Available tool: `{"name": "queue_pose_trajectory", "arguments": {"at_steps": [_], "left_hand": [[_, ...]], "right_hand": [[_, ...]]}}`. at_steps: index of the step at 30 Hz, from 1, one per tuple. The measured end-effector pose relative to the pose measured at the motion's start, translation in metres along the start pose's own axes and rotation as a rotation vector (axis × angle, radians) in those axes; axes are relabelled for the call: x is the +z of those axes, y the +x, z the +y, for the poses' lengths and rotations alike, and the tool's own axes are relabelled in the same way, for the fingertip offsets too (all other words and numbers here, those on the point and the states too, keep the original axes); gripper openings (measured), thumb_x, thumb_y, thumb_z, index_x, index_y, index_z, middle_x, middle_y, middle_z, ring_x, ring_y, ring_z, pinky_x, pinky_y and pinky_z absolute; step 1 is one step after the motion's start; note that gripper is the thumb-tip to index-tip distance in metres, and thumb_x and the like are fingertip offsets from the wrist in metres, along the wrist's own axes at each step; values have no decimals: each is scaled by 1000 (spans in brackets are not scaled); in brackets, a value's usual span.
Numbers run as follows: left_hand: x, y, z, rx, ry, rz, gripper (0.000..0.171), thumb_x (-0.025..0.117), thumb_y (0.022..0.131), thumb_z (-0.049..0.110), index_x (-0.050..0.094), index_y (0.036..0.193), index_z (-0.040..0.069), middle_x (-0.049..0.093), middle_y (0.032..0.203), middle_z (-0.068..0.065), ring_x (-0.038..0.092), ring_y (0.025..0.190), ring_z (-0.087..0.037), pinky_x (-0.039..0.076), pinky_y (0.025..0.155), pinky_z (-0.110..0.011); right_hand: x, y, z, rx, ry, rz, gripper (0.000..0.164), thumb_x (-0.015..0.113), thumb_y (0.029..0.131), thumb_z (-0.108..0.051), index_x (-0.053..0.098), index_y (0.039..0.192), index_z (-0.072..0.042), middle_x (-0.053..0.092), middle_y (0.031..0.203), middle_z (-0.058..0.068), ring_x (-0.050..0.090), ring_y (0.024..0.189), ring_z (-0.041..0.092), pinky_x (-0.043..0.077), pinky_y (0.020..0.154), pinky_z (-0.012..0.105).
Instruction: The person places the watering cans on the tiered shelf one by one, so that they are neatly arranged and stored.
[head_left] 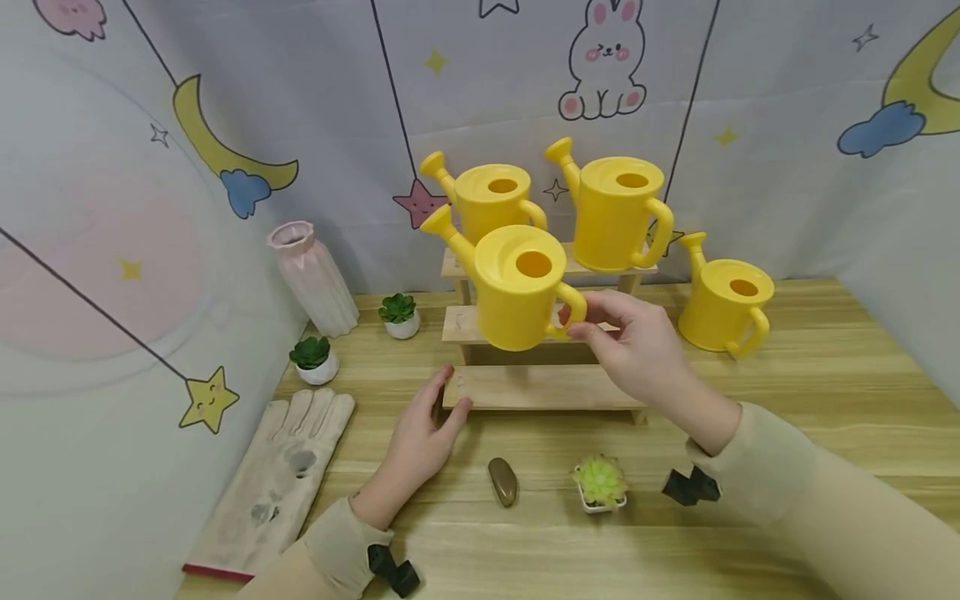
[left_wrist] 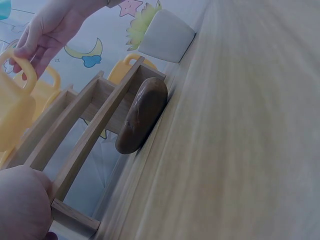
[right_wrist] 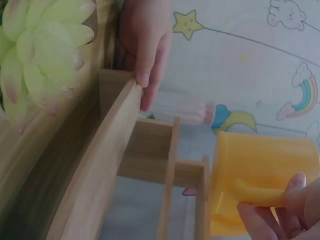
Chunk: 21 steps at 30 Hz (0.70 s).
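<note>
My right hand (head_left: 630, 337) pinches the handle of a yellow watering can (head_left: 513, 296) between thumb and fingers. In the head view this can overlaps the middle step of a three-tier wooden stand (head_left: 547, 387), its spout pointing left. My left hand (head_left: 420, 433) grips the left end of the stand's lowest step, thumb at the front edge and fingers toward the back. Two more yellow cans, one at the left (head_left: 480, 200) and one at the right (head_left: 611, 217), stand on the top step. The left one is partly hidden by the held can.
Right of the stand, another yellow can (head_left: 723, 304) stands on the table. In front lie a brown stone (head_left: 502, 482) and a light green potted succulent (head_left: 600, 483). At left are a pink-white vase (head_left: 315, 279), two small potted plants (head_left: 401, 315) and a glove (head_left: 270, 483).
</note>
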<state>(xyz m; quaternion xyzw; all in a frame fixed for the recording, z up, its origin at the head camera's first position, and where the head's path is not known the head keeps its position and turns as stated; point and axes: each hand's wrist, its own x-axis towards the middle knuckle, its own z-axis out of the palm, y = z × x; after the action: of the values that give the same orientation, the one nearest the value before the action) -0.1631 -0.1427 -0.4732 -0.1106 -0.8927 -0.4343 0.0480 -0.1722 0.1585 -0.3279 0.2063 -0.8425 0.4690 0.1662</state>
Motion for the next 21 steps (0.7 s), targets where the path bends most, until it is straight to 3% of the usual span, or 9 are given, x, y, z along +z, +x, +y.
{"name": "queue_pose_trajectory", "arguments": {"at_steps": [9,16,21], "left_hand": [[0,0,-1,2,-9,2,73,54,101,58,38,159,18,39,164,2,39,152,-20,35,124,-46],[0,0,1,-6,-6,6,72,54,101,58,38,159,18,40,163,3,39,152,-20,36,124,-46],[0,0,3,12,8,20,70,56,101,56,40,158,17,43,162,0,41,151,-23,37,123,-49]], "right_hand": [[13,10,5,48,-19,-77,21,75,94,-17,75,114,-10,78,101,5,74,88,16,63,76,24],[19,16,7,113,-32,-126,26,75,94,-19,73,119,-12,78,108,7,75,93,17,64,79,29],[19,18,8,138,-48,-154,29,75,95,-22,73,122,-13,78,112,7,75,93,16,62,76,27]]}}
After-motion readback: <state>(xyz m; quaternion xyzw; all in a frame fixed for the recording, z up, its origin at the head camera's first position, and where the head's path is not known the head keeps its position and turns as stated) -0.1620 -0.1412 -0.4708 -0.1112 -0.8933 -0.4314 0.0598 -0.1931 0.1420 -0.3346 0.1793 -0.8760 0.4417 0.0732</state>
